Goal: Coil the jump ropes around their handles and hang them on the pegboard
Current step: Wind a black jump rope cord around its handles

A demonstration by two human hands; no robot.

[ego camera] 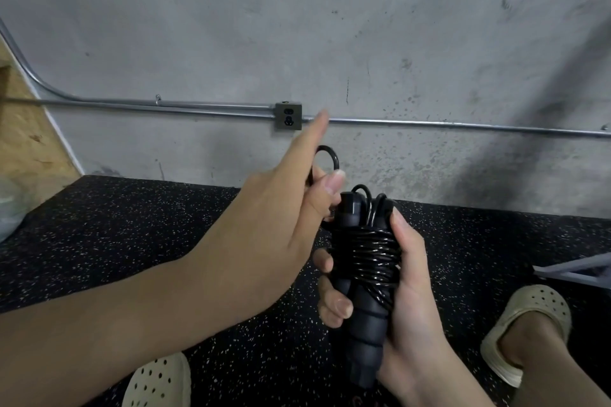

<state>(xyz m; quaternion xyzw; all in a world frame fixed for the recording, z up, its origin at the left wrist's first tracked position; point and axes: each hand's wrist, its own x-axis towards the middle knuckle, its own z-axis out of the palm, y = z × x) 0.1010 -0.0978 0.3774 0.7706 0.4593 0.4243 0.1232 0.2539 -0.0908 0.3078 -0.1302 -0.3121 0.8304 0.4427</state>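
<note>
A black jump rope (pixel 363 261) is wound in several glossy turns around its two black foam handles, held upright in front of me. My right hand (pixel 406 294) grips the handles from the right, fingers curled around the bundle below the coils. My left hand (pixel 281 208) pinches the last loose loop of rope (pixel 330 157) just left of the handle tops, with its index finger pointing straight out toward the wall. No pegboard is in view.
A grey concrete wall (pixel 330 26) with a metal conduit (pixel 463 125) and an outlet box (pixel 288 116) faces me. Black speckled rubber flooring (pixel 132 225) lies below. My feet in cream clogs (pixel 525 330) stand on it. A wooden board (pixel 26 135) leans at the left.
</note>
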